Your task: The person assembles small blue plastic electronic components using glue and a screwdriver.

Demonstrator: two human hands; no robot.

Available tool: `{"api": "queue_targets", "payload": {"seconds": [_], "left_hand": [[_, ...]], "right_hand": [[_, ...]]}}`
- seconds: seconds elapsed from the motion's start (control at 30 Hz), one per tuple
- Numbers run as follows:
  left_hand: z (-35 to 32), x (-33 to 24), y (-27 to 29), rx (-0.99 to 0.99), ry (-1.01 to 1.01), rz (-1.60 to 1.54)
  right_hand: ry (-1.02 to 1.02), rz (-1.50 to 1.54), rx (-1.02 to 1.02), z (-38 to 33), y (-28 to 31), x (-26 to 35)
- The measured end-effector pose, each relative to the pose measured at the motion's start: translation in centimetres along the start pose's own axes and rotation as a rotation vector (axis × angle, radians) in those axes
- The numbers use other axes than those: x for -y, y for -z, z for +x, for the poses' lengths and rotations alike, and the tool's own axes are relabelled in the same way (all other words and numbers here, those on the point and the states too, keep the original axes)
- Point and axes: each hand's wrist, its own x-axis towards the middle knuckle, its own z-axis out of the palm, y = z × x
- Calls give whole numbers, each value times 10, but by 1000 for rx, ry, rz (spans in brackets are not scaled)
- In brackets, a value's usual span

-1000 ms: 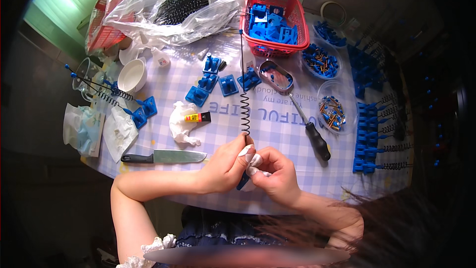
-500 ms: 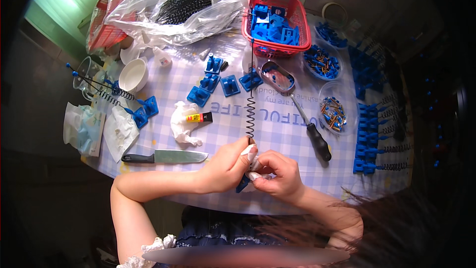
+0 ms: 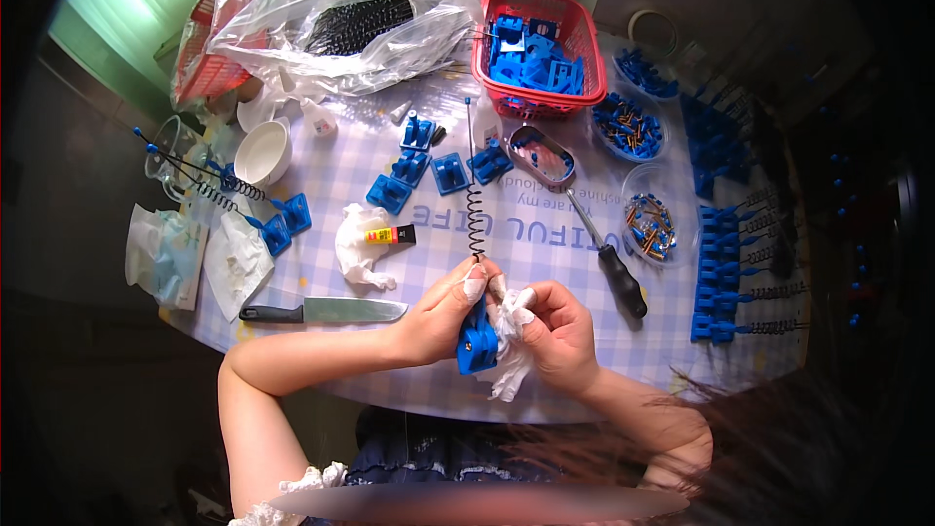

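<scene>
- Head view: left hand (image 3: 443, 317) closed around blue plastic part (image 3: 477, 336), held just in front of the knife (image 3: 326, 311) above the tabletop (image 3: 545, 234) edge.
- Right hand (image 3: 560, 331) pinches white tissue (image 3: 508, 351) against the part.
- Coiled spring rod (image 3: 474, 205) stands up from the part; since earlier frame, it sits shorter and straighter.

A knife (image 3: 326, 311) with a black handle is laid flat near the table's (image 3: 545, 234) near edge, and a black-handled screwdriver (image 3: 606, 255) is laid at an angle right of centre. A red basket (image 3: 534, 49) of blue plastic parts is set at the far side, beside a clear plastic bag (image 3: 351, 10) of black coils. A white bowl (image 3: 263, 151), a small glue tube (image 3: 391, 234) on crumpled white tissue (image 3: 358, 253), and two clear dishes of small parts (image 3: 628, 127) (image 3: 651, 224) are also noted.
</scene>
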Motion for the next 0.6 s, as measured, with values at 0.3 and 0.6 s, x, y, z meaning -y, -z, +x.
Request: {"api": "queue_targets", "payload": {"seconds": [0.3, 0.6], "left_hand": [[2, -4, 7, 146, -14, -172], [-1, -41, 26, 6, -421, 555]], "right_hand": [[25, 68, 28, -1, 0, 4], [-8, -33, -50, 11, 9, -4]]}}
